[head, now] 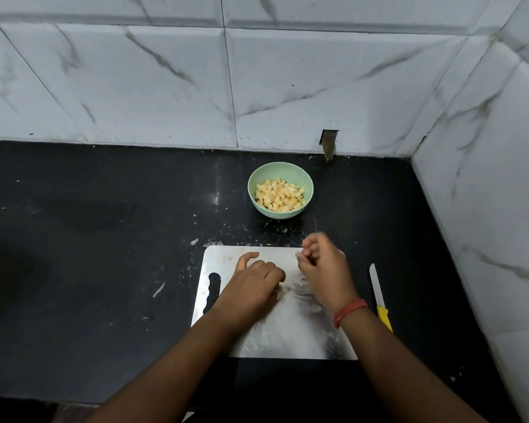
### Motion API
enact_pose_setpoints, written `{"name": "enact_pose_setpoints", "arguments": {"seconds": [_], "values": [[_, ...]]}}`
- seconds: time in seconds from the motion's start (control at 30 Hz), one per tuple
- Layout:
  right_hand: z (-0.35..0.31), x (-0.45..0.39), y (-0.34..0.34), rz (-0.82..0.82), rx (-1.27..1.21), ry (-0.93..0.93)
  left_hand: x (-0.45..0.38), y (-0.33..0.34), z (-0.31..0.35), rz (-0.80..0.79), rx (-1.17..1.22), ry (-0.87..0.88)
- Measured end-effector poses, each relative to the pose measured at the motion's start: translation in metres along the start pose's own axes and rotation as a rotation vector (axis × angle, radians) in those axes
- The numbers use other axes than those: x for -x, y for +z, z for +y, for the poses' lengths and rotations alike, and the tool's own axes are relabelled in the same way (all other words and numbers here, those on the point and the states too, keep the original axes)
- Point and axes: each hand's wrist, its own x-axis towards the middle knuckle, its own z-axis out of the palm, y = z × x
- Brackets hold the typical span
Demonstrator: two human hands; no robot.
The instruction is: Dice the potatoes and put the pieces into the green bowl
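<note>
Black countertop [89, 239], spanning the lower field, bounded at 12 o'clock and 3 o'clock by white marble-veined wall tiles [165, 87]; pale scraps and flecks are scattered on it around the board's far edge. Steel cutting board [287, 337], at 6 o'clock of centre, with a handle slot along its 9 o'clock side; its surface carries wet smears. Left hand [254, 285], lying on the board's far half, fingers curled with the tips down on the metal and the thumb extended toward 12 o'clock; whether anything lies under the fingers cannot be told. Right hand [324, 264], raised over the board's 1 o'clock corner, fingers loosely clenched; whether it contains anything cannot be told. A red thread band [348, 311] circles its wrist. Green bowl [280, 190], on the counter at 12 o'clock of the board and apart from it, holding the diced potato pieces [280, 195]. Knife [379, 297], yellow-handled, lying on the counter just beside the board's 3 o'clock edge, blade tip toward 12 o'clock.
</note>
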Motion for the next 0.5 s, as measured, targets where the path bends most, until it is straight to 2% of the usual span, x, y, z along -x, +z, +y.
{"name": "enact_pose_setpoints", "arguments": {"seconds": [0.1, 0.2, 0.27, 0.37, 0.43, 0.5], "values": [[-0.025, -0.038, -0.007, 0.138, -0.118, -0.033, -0.032, -0.026, -0.005, 0.128, 0.105, -0.096], [-0.051, -0.082, -0.011, 0.215, -0.066, -0.171, -0.082, -0.049, -0.020, 0.234, 0.029, -0.117], [-0.057, -0.113, -0.008, 0.153, 0.047, -0.224, -0.112, -0.057, -0.035, 0.202, -0.060, -0.126], [-0.052, -0.139, -0.001, -0.056, 0.279, -0.154, -0.132, -0.057, -0.053, 0.025, -0.155, -0.191], [-0.047, -0.142, -0.002, 0.003, 0.228, -0.110, -0.132, -0.054, -0.060, 0.022, -0.120, -0.219], [-0.046, -0.135, -0.007, 0.087, 0.149, -0.107, -0.124, -0.053, -0.060, 0.105, -0.052, -0.224]]}}
